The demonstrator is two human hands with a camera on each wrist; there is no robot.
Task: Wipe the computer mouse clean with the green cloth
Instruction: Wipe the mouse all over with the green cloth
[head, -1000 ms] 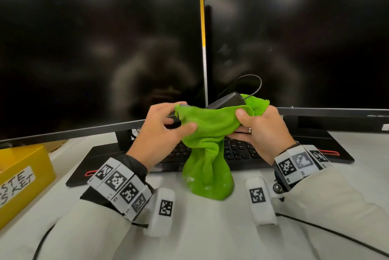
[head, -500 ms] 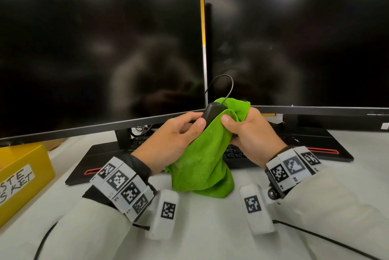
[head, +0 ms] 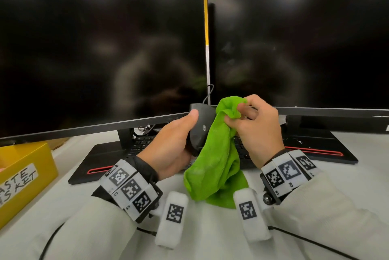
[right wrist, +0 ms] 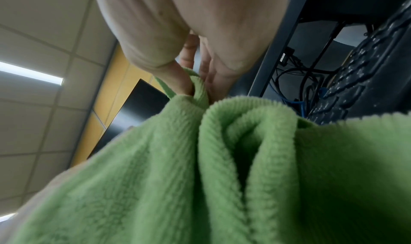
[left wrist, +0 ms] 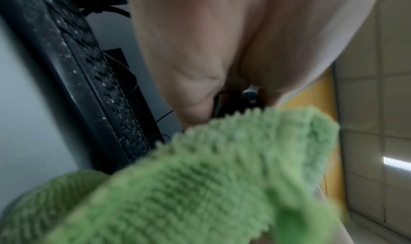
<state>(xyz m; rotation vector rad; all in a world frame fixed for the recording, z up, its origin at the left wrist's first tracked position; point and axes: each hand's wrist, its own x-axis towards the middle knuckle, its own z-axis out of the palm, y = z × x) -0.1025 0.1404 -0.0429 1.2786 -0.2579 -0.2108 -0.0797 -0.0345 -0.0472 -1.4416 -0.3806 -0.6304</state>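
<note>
Black computer mouse [head: 201, 125] raised above the keyboard [head: 143, 143], gripped in the left hand [head: 172, 143], thumb curled over its top at 12 o'clock, the other fingers wrapped beneath and hidden. Cord looping up from the mouse's 12 o'clock end, across the gap between the two dark monitors [head: 101, 53]. Green cloth [head: 216, 160] draped against the mouse's 3 o'clock side, upper edge bunched and pinched between thumb and curled fingers of the right hand [head: 256, 129]; lower folds hanging toward 6 o'clock, onto the white desk [head: 210, 238]. Yellow bin [head: 25, 173] with a handwritten label at 9 o'clock of the hands. Close-up wrist views filled mostly with blurred cloth and palm.
</note>
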